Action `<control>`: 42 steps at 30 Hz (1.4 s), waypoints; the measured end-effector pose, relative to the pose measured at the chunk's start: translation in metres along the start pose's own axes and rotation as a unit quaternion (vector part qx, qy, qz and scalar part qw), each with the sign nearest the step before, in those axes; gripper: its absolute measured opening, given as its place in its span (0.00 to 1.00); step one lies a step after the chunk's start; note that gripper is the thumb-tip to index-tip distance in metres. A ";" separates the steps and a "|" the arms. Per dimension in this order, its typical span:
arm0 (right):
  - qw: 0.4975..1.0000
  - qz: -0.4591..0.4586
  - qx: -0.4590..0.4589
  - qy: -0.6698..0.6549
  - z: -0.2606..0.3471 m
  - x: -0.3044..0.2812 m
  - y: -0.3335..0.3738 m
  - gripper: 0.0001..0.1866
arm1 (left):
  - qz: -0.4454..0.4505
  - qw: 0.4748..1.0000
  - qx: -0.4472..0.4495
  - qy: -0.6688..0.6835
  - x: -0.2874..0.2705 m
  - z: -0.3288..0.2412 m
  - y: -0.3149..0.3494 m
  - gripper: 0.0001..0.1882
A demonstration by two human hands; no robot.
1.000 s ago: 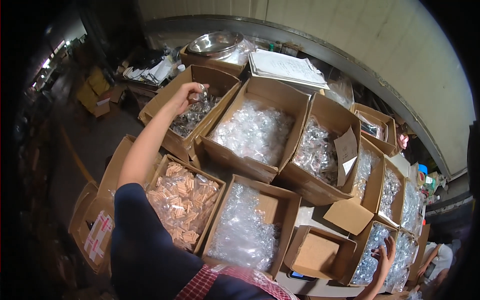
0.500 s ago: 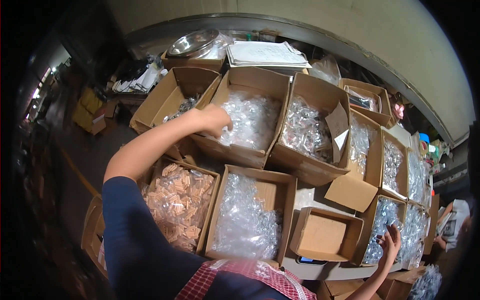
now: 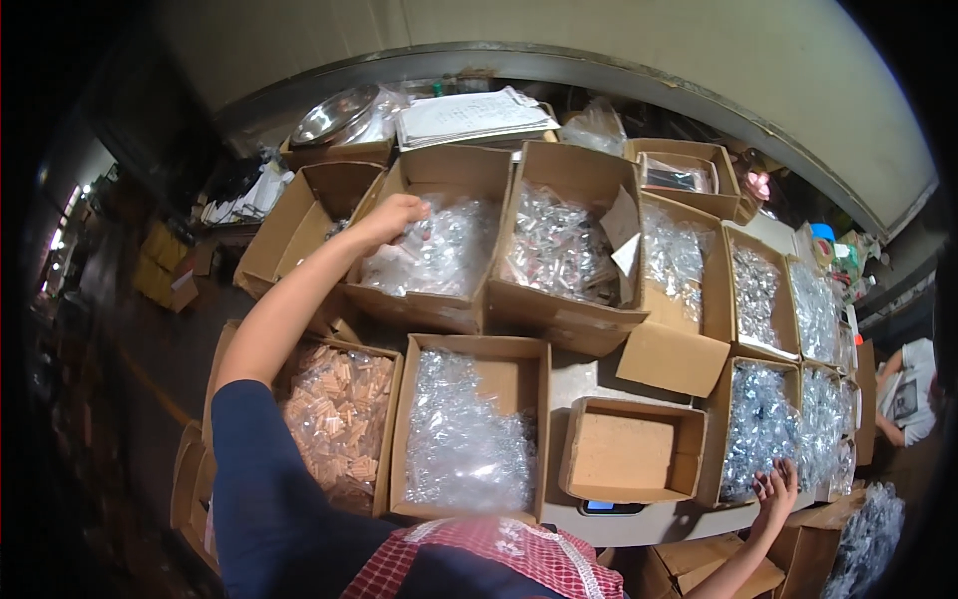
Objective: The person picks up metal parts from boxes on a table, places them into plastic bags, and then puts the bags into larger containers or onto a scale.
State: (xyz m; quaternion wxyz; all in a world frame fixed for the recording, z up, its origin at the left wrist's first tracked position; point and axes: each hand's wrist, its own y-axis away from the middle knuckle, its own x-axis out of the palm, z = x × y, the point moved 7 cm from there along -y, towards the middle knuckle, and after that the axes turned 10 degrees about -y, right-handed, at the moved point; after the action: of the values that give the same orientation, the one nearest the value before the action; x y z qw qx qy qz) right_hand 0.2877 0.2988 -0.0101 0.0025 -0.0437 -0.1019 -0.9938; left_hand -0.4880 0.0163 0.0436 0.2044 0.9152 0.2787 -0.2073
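Now shifted rightward, left hand (image 3: 399, 214) at clear bags (image 3: 451, 252)

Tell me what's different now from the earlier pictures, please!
The bare left hand moved right, from over the brown cardboard back-row box to the shiny clear plastic bags in the brown cardboard box beside it. Whether it grips one is unclear. The bare right hand stayed near the bluish clear plastic bags. The small brown rectangular cardboard box stayed put, though the camera view shifted.
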 end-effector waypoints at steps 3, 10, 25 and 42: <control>1.000 0.003 0.012 -0.011 -0.007 -0.004 0.004 0.27 | 0.035 0.996 -0.024 0.080 0.031 -0.039 -0.005 0.16; 1.000 0.004 0.015 -0.005 0.002 0.017 0.007 0.26 | 0.132 0.905 0.163 -0.370 0.184 -0.158 -0.077 0.15; 0.994 -0.087 0.005 -0.059 0.017 -0.103 0.105 0.15 | 0.152 0.948 0.062 0.273 0.240 -0.200 -0.058 0.12; 0.969 0.244 -0.029 -0.016 0.072 0.016 -0.033 0.22 | 0.427 0.771 0.275 -0.385 0.494 -0.125 0.146 0.18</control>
State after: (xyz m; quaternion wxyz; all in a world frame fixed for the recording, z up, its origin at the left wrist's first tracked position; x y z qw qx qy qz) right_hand 0.2773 0.3462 0.0546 0.2421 -0.0829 -0.0594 -0.9649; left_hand 0.0068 0.1771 -0.0584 0.1019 0.8010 -0.3110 -0.5012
